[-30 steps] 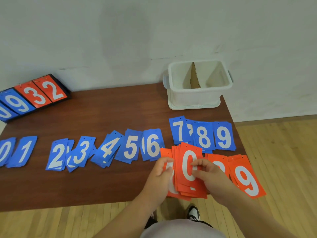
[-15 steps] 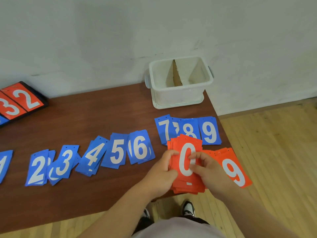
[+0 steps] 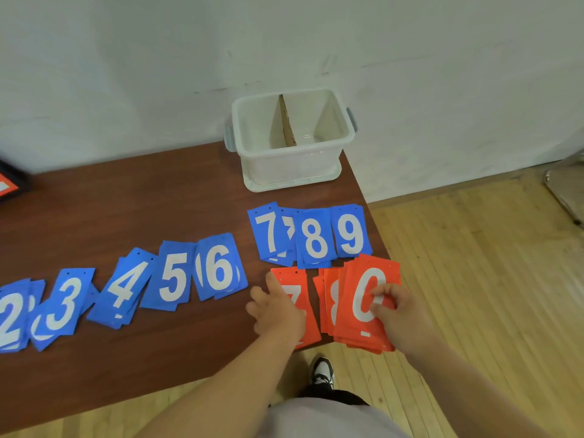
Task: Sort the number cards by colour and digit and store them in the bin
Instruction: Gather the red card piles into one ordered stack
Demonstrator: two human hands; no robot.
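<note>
My right hand (image 3: pixel 396 314) grips a stack of red cards (image 3: pixel 363 311) with a 0 on top, held over the table's front right corner. A red 8 card (image 3: pixel 330 298) peeks out from under that stack. My left hand (image 3: pixel 275 308) lies flat with fingers spread on a red 7 card (image 3: pixel 297 298) on the table. Behind them lie blue cards: 7 (image 3: pixel 267 232), 8 (image 3: pixel 314 238) and 9 (image 3: pixel 350 232). To the left run blue 6 (image 3: pixel 219 267), 5 (image 3: pixel 173 276), 4 (image 3: pixel 124 289), 3 (image 3: pixel 64 305) and 2 (image 3: pixel 9 320) piles. The white bin (image 3: pixel 290 165) stands at the back right.
The bin has a cardboard divider (image 3: pixel 286 124) splitting it into two compartments, both showing no cards. A black board with a red card (image 3: pixel 8 184) sits at the far left edge. The table's right edge (image 3: pixel 363 191) drops to a wooden floor; my shoe (image 3: pixel 322 371) shows below.
My left hand has left the red stack and now presses a red 7 card down on the table. My right hand has carried the stack to the right. The view has shifted right.
</note>
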